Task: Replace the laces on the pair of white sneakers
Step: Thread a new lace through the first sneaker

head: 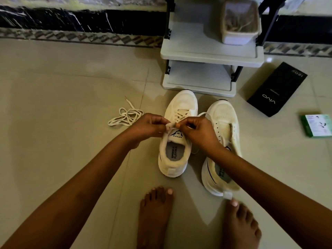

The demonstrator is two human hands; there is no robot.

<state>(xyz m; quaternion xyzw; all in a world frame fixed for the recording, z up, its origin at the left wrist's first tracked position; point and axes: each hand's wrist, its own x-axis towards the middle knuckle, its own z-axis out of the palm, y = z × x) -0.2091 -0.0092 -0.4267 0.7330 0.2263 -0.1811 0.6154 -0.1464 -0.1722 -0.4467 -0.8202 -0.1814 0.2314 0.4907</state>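
From the head view, your left hand [150,125] and your right hand [195,129] meet over the tongue of the left sneaker [177,139], which stands on the tiled floor [71,87] just in front of the foot of the grey shelf rack [203,54]. Both hands have their fingers curled, each pinching a part of the white lace [169,125] at the top of that shoe's eyelets; the lace is already crossed through the rows nearer the toe. Your fingertips nearly touch each other above the tongue label.

The right sneaker [221,133] stands just beside the first one, heel toward you, its eyelets bare where they show; your right forearm crosses over its opening. A thin white strand runs from your right hand across toward this shoe's toe end.

A loose lace [125,116] lies in a tangle on the floor, near your left hand and apart from the shoes.

Your bare feet [155,212] are planted on the floor close behind the heels; the right big toe touches the right sneaker's heel tab.

On the rack's upper shelf sits a pale tub [240,26]. Toward the right edge of the floor lie a black box [277,88] and, farther out, a green packet [317,125].
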